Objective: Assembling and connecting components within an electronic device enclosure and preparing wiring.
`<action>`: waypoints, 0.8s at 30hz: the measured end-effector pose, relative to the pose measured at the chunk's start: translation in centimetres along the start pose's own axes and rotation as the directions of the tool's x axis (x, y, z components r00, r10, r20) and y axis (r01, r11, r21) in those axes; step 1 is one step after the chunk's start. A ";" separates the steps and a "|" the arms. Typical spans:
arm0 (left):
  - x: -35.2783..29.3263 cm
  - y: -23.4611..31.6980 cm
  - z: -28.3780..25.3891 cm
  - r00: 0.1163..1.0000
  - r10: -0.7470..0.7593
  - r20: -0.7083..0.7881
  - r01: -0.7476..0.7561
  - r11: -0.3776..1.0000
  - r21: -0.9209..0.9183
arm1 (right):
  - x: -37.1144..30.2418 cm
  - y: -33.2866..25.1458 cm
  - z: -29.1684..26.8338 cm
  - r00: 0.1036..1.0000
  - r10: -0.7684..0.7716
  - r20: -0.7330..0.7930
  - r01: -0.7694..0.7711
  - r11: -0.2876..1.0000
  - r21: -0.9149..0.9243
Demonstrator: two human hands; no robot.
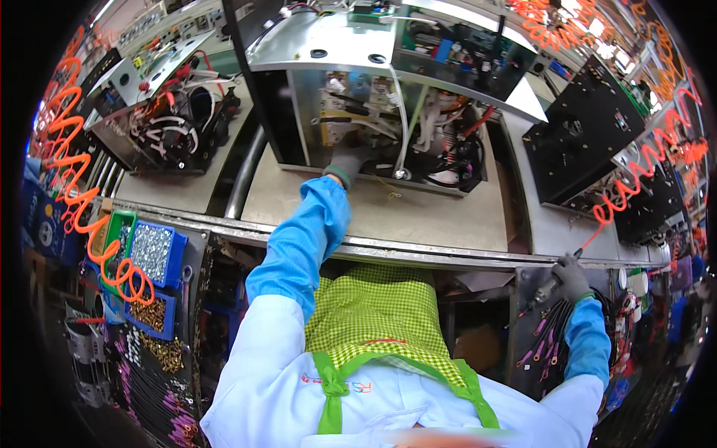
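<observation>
In the middle stands an open metal equipment cabinet (336, 54) with wires, cables and a black finned or coiled part inside. My left hand (346, 160), in a grey glove, reaches into its lower left opening. Shadow and the cabinet's inside hide those fingers, so whether they grip anything cannot be seen. Off to the right, my gloved right hand (573, 279) is closed around an air screwdriver (544, 292), its tip pointing down and left. An orange coiled air hose (626, 188) runs up from the tool. Below it hang black cables with purple-sleeved ring terminals (549, 345).
Similar units stand at left (168, 123) and right (586, 131) on the roller line. A blue bin of silver screws (153, 252) and a blue bin of brass fasteners (149, 313) sit at left, near a wrench (186, 287). Another orange coiled hose (69, 160) hangs there.
</observation>
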State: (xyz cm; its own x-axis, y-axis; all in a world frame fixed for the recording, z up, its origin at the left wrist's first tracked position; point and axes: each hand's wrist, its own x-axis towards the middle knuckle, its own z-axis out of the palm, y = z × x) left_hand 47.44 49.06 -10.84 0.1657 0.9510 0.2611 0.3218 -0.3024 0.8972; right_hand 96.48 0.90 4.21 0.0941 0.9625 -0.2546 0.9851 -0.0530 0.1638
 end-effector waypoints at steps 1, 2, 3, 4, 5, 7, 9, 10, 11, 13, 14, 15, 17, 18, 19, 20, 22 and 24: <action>-0.3 0.5 -0.2 0.998 0.051 0.031 -0.050 0.998 -0.022 | 0.1 -0.3 -1.7 0.995 -0.028 -0.091 0.028 1.000 0.000; -0.9 1.4 -0.6 0.993 0.098 0.064 -0.095 0.994 -0.046 | -0.3 -2.7 -5.3 0.988 -0.011 -0.152 0.011 1.000 0.001; -1.5 3.4 -1.0 0.993 0.088 0.075 -0.084 0.995 -0.047 | -0.8 -3.2 -6.7 0.973 0.004 -0.232 -0.015 0.999 -0.044; -2.6 6.0 -1.6 0.985 -0.025 0.168 0.099 0.889 -0.446 | -1.0 -3.5 -7.9 0.953 0.051 -0.299 -0.050 0.999 0.011; -3.6 7.5 -2.6 0.955 -0.093 0.282 0.280 0.604 -0.746 | -0.8 -3.8 -9.4 0.901 -0.055 -0.431 0.021 0.996 -0.081; -4.1 7.9 -4.6 0.898 -0.085 0.431 0.386 0.622 -0.681 | 0.5 -8.6 -15.0 0.860 -0.100 -0.500 0.064 0.994 -0.090; -5.6 10.5 -4.2 0.944 -0.183 0.276 0.331 0.498 -0.801 | 1.9 -12.2 -16.6 0.857 -0.120 -0.502 0.111 0.993 -0.048; -5.7 10.6 -4.4 0.943 -0.196 0.270 0.333 0.533 -0.778 | 2.4 -13.4 -17.0 0.849 -0.118 -0.516 0.143 0.990 0.009; -5.4 10.3 -4.5 0.944 -0.202 0.262 0.330 0.523 -0.786 | 3.1 -14.4 -16.7 0.863 -0.188 -0.469 0.218 0.976 0.010; -4.6 9.3 -5.1 0.930 -0.113 0.351 0.309 0.758 -0.575 | 5.1 -17.6 -15.0 0.916 -0.190 -0.352 0.303 0.904 0.301; -4.0 8.8 -5.5 0.944 0.246 0.219 -0.217 0.965 -0.147 | 5.9 -18.7 -14.3 0.946 -0.207 -0.250 0.301 0.845 0.442; -4.7 9.1 -5.7 0.952 0.228 0.204 -0.203 0.969 -0.140 | 6.5 -20.0 -13.0 0.946 -0.219 -0.239 0.312 0.814 0.490; -5.1 10.4 -4.8 0.983 0.097 0.158 -0.020 0.903 -0.429 | 7.5 -22.3 -10.9 0.988 -0.145 -0.047 0.131 0.650 0.749; -2.1 6.1 -2.6 0.966 0.207 0.153 -0.240 0.938 0.251 | 7.8 -24.1 -11.0 0.986 -0.104 0.126 -0.061 0.481 0.875; -2.0 6.1 -2.1 0.968 0.197 0.156 -0.232 0.938 0.258 | 8.1 -25.5 -10.4 0.946 -0.087 0.312 -0.280 0.264 0.923; -2.7 6.8 -2.2 0.966 0.243 0.083 -0.254 0.952 0.170 | 8.3 -26.7 -9.9 0.943 -0.094 0.318 -0.284 0.265 0.921; -3.5 6.8 -1.3 0.956 0.271 -0.110 -0.284 0.950 -0.129 | 8.7 -28.3 -8.7 0.915 -0.191 0.355 -0.357 0.028 0.934; -4.0 5.7 -0.9 0.950 0.261 -0.171 -0.280 0.955 -0.098 | 9.4 -29.7 -7.4 0.913 -0.249 0.323 -0.354 -0.093 0.930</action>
State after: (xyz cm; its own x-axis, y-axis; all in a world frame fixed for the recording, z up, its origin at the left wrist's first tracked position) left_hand 47.80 43.61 -6.48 0.0818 0.8357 0.5430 0.1699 -0.5485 0.8187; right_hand 67.04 13.51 3.96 -0.1124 0.8061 -0.5810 0.0091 -0.5839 -0.8118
